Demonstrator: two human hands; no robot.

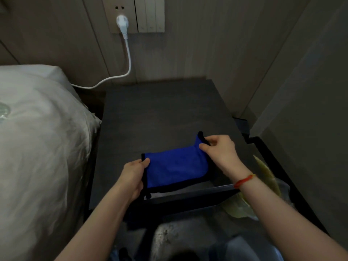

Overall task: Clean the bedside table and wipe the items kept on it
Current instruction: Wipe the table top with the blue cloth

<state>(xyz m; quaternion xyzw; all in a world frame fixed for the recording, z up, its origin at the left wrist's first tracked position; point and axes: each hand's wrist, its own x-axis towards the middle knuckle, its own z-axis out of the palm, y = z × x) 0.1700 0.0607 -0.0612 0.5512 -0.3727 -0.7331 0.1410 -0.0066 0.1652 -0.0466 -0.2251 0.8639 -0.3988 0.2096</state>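
Note:
A blue cloth (176, 167) with a dark border lies near the front edge of the dark bedside table (162, 113). My left hand (134, 176) grips the cloth's left edge, thumb on top. My right hand (221, 150) pinches the cloth's far right corner and lifts it a little off the table top. The rest of the cloth rests flat between my hands. No other item stands on the table top.
A bed with white bedding (37, 144) lies close on the left. A white plug and cable (123, 29) hang from a wall socket behind the table. On the right, a bin with a yellowish bag (263, 185) stands against the wall.

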